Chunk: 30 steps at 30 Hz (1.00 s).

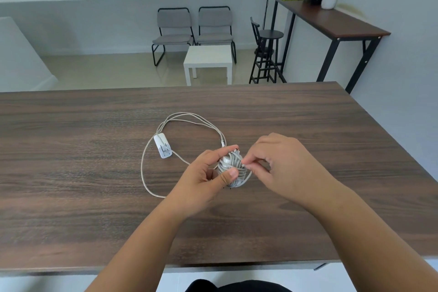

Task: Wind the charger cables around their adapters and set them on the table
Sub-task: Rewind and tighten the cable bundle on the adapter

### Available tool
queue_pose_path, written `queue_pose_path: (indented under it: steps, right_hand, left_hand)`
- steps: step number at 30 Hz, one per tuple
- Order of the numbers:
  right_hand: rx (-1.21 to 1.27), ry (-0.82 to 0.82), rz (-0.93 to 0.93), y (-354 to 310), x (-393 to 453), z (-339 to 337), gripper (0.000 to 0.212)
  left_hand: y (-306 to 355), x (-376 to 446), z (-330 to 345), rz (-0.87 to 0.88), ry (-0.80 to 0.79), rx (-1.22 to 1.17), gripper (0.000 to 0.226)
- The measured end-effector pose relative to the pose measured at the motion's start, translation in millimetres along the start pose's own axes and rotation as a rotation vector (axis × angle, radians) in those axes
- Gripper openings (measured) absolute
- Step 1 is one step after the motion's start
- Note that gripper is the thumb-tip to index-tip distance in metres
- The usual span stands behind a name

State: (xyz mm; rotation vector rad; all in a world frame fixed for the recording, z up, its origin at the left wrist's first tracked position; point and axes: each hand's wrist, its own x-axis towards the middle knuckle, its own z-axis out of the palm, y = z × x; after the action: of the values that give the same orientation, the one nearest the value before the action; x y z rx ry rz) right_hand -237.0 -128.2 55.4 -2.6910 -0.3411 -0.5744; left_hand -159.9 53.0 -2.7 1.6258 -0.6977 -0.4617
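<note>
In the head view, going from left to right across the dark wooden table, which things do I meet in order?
Loose cable loop → unwound adapter lying on the table → left hand → wound adapter held in it → right hand pinching the cable end.

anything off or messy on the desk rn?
Nothing damaged. The second adapter lies on the table with its cable sprawled in loose loops, not yet wound. The wrapped charger sits between the left hand and right hand.
</note>
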Motion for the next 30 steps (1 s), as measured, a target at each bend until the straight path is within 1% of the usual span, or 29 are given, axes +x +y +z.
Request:
queue_pose_path:
  steps: [1,4,7,11,14,17,19,22,26,30]
  right_hand:
    - [0.001,-0.013,0.024,-1,2,-1,0.002]
    - [0.041,-0.023,0.119,-1,6,-4,0.007]
    - [0.015,-0.035,0.093,-1,9,-1,0.005]
    - [-0.016,-0.052,0.02,0,9,4,0.007]
    - [-0.059,-0.065,0.013,-2,8,5,0.009]
    - [-0.057,-0.12,0.009,-3,12,2,0.01]
    - [-0.058,-0.205,0.024,-1,14,-1,0.012]
    - [-0.034,-0.265,0.06,0,15,-2,0.02]
    - [-0.032,-0.253,0.1,-2,18,-3,0.022]
    - [-0.01,-0.195,0.105,-2,19,-4,0.014]
  left_hand:
    - [0,0,1,0.001,-0.003,-0.009,0.044]
    - [4,0,4,-0.008,0.017,-0.058,0.047]
    - [8,-1,6,-0.025,0.041,-0.066,0.043]
    - [10,1,10,-0.049,0.065,-0.064,0.039]
    - [10,1,12,-0.063,0.078,-0.057,0.037]
    - [10,2,15,-0.054,0.116,-0.046,0.035]
    - [11,1,19,-0.062,0.132,-0.06,0.033]
    - [12,0,23,-0.102,0.151,-0.123,0.03]
    - [10,3,25,-0.13,0.173,-0.097,0.026]
    - [16,8,26,-0.104,0.184,-0.113,0.021]
